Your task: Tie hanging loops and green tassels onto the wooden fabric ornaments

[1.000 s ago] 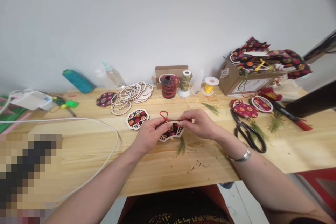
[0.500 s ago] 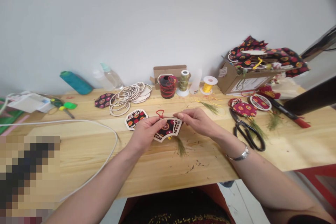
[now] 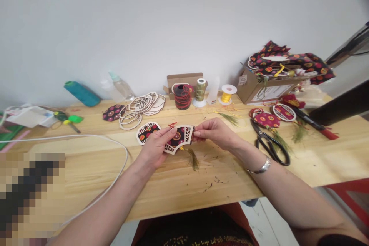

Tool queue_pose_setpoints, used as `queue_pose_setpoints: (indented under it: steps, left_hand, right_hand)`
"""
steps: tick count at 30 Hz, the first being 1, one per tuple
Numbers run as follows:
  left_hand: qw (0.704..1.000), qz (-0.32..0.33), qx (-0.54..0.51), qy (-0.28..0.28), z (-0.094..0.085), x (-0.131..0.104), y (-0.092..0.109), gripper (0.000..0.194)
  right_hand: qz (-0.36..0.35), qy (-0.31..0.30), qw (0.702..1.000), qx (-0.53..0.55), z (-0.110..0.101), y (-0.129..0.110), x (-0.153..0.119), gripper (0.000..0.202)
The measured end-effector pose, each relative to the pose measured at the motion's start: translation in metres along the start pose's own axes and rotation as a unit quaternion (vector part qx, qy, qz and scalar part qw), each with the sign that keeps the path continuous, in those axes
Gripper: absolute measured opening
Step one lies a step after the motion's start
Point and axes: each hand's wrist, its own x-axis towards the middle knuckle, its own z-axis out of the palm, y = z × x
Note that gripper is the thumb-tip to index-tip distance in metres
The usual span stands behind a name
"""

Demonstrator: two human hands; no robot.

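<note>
A fan-shaped ornament with a pale wooden lattice frame and dark patterned fabric is held above the table. My left hand grips its left side, thumb on the front. At its right edge my right hand pinches a bit of dark fabric or the edge itself; the fingers hide which. A red cord loop stands at the top edge, and an olive tassel hangs from a yellow knot below. Just left of the ornament lies an eight-sided framed piece, partly behind my left hand.
Black scissors and finished ornaments lie to the right, before a cardboard box. Wooden frames, a red cord spool and a yellow spool stand behind. A white cable curves at left. Dark scraps lie in front.
The ornament has turned and shifted slightly left in my left hand. My right fingers have moved from its upper right corner down to its right edge.
</note>
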Motion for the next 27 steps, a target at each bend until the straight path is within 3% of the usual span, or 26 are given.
queue_pose_setpoints:
  steps: [27]
  left_hand:
    - [0.999, 0.013, 0.034, -0.011, -0.0024, -0.0005, -0.0030, 0.022]
  right_hand:
    - [0.009, 0.008, 1.000, -0.001, 0.0008, 0.0075, 0.0041, 0.021]
